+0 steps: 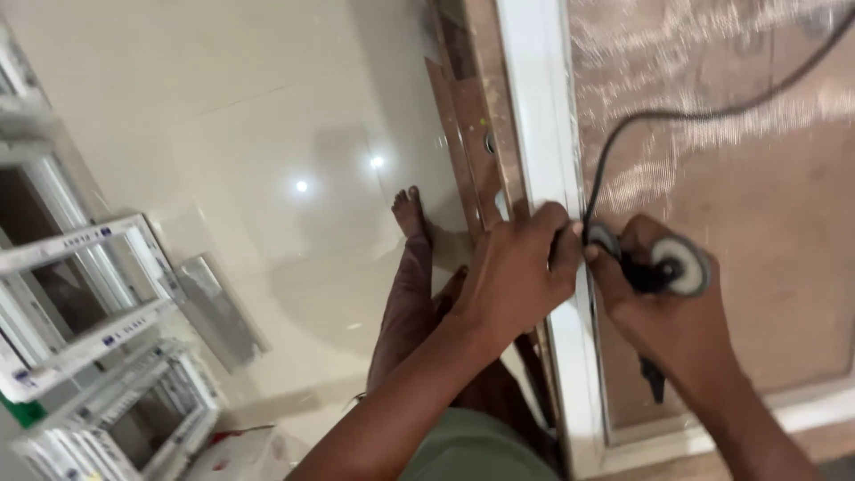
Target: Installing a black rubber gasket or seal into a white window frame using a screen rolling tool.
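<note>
A glossy cream tiled floor fills the left and far part of the view, with two bright light spots mirrored in it. On the right stands one white frame around a patterned glass panel, and a brown strip runs alongside it.

Two hands work at the frame. The left hand is curled with its fingers closed against the frame's upright, touching the head of the tool. The right hand is wrapped tight round one small power tool with a round grey disc end, held against the glass just right of the upright. One black cable loops from the tool to the far right and is cut off at the picture's edge.

One bare foot shows on the tiles; the other is hidden. At the near left, several white window frames lean stacked, too overlapped to count. The tool's body is mostly hidden by fingers.
</note>
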